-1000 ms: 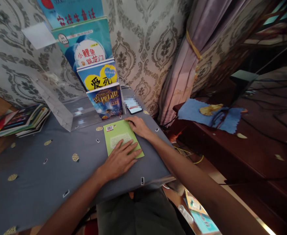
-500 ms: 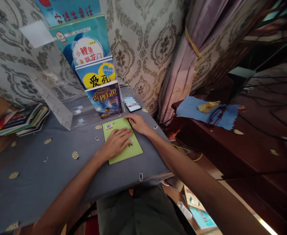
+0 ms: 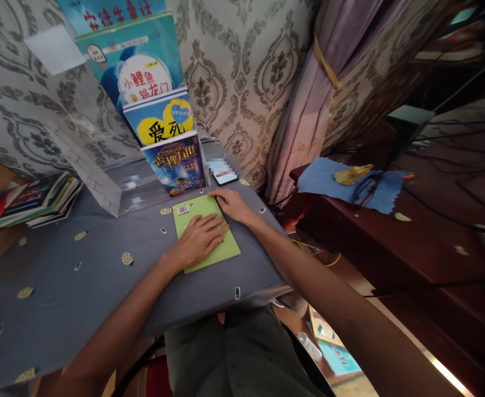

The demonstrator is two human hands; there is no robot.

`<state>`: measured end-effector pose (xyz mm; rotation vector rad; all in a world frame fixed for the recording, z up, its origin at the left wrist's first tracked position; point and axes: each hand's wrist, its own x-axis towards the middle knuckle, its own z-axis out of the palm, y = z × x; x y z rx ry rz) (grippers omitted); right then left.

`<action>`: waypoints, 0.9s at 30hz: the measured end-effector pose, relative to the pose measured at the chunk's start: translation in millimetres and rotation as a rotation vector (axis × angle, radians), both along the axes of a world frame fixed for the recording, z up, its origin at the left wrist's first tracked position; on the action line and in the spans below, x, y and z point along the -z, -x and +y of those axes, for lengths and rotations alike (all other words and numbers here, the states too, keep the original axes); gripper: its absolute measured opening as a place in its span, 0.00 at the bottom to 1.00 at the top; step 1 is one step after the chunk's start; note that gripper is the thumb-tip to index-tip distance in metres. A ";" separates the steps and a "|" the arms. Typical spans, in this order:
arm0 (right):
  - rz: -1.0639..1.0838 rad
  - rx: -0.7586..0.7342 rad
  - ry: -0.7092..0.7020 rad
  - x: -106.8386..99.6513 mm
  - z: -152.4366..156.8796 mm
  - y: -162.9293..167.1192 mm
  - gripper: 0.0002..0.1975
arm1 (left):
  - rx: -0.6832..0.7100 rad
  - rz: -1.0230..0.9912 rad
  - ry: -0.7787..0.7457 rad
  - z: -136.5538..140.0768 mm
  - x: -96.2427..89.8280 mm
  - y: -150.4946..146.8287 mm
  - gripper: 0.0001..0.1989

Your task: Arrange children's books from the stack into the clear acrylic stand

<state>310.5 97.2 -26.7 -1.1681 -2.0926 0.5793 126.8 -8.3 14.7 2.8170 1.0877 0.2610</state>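
Observation:
A lime-green book (image 3: pixel 196 208) with a barcode near its top left corner lies flat and slightly turned on the table. My left hand (image 3: pixel 198 238) rests on its cover, palm down with the fingers stretched out. At the book's top right corner, my right hand (image 3: pixel 232 205) has its fingers bent and closed around the edge. Part of the cover is hidden beneath my left hand. Just beyond the book, a dark blue book (image 3: pixel 178 168) stands in the lowest step of a clear acrylic rack (image 3: pixel 101 187).
More books stand higher in the rack, among them a yellow-and-blue one (image 3: pixel 159 118) and a teal one (image 3: pixel 143 55). A phone (image 3: pixel 224 172) lies right of the rack. Stacked books (image 3: pixel 47 201) sit at the left. A blue cloth (image 3: pixel 320 182) covers part of a dark bench.
My left hand has slid slightly right across the green cover. My right hand stays at the corner. The whole view has shifted a little with my head.

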 end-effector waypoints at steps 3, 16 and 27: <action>0.006 -0.006 -0.005 -1.3 -0.4 0.6 0.20 | 0.069 0.009 0.033 -19.4 -3.4 -2.1 0.21; -0.016 -0.003 -0.028 -1.7 -2.5 -0.6 0.22 | 0.147 0.042 0.064 -43.5 -11.6 11.4 0.20; -0.043 0.004 -0.034 1.7 -1.0 -0.5 0.21 | 0.100 -0.068 0.020 -71.3 -10.2 68.0 0.18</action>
